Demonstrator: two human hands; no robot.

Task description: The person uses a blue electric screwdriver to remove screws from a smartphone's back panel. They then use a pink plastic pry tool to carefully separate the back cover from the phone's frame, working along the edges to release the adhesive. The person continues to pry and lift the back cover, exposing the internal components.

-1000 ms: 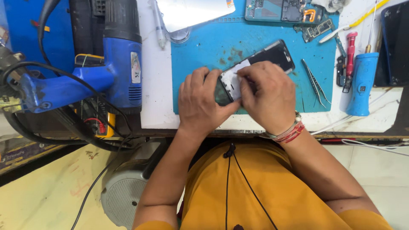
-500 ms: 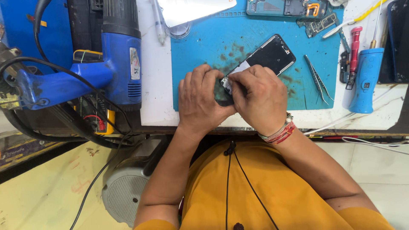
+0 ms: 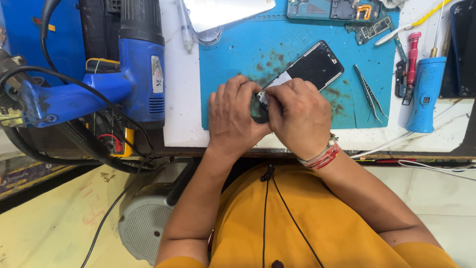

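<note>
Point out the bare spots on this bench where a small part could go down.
The blue mat is bare left of the phone screen, above the left hand. A bare white strip runs between the mat and the blue heat gun. Crowded: the right side, with tweezers, red screwdriver and blue driver; the top edge holds a circuit board.

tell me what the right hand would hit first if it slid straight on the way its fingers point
The right hand points up and left across the blue mat, fingers on the phone. Going on, it would likely meet the left hand's fingertips first, since they already crowd together there.
</note>
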